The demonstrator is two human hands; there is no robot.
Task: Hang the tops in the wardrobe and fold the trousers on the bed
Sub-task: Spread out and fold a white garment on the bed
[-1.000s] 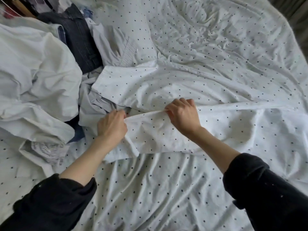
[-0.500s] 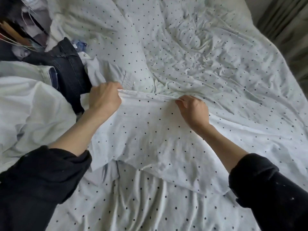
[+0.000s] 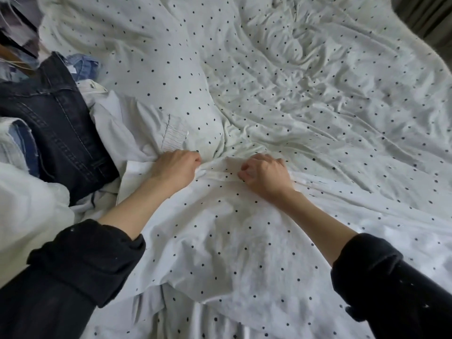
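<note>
Dark jeans (image 3: 61, 133) lie at the left on the bed (image 3: 330, 99), beside a pale grey garment (image 3: 127, 128). The left hand (image 3: 175, 165) grips the top edge of the white dotted trousers (image 3: 220, 241) spread in the middle, fingers curled into the cloth. Just right, the right hand (image 3: 265, 174) pinches the same edge.

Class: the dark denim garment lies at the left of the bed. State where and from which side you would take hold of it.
Grip the dark denim garment at its stitched edge nearest the left hand, coming from the right. That end lies exposed on top of the white clothing; its far-left part is overlapped by pale clothes, so lifting there would likely drag them.
</note>
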